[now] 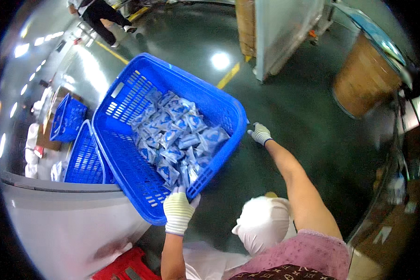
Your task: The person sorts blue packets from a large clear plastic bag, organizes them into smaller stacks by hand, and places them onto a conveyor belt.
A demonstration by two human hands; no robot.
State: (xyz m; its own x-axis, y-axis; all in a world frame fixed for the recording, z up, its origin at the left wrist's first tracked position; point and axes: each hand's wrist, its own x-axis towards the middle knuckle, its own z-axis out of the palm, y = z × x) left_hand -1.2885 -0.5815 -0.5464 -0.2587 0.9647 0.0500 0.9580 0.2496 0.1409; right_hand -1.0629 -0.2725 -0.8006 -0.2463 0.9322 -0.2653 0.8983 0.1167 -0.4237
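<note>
A large blue plastic basket (205, 84) with slotted walls is in front of me, set at an angle. Inside lies a heap of small clear-and-blue sealed packets (172, 123). My left hand (178, 213), in a white and pale yellow striped knit glove, is closed over the basket's near rim. At the right corner is my right hand (261, 134), in a similar glove, its thumb and forefinger apart. The fingertips are very close to the rim; whether they touch it I cannot tell. The basket hides what is beneath it.
More blue baskets (85, 161) stand at the left beside a white surface (70, 205). Red material (128, 266) lies below it. A white cloth-covered rounded shape (263, 224) is close to my body. A brown drum (366, 77) and white panel (284, 42) stand beyond. A person (105, 18) is far left.
</note>
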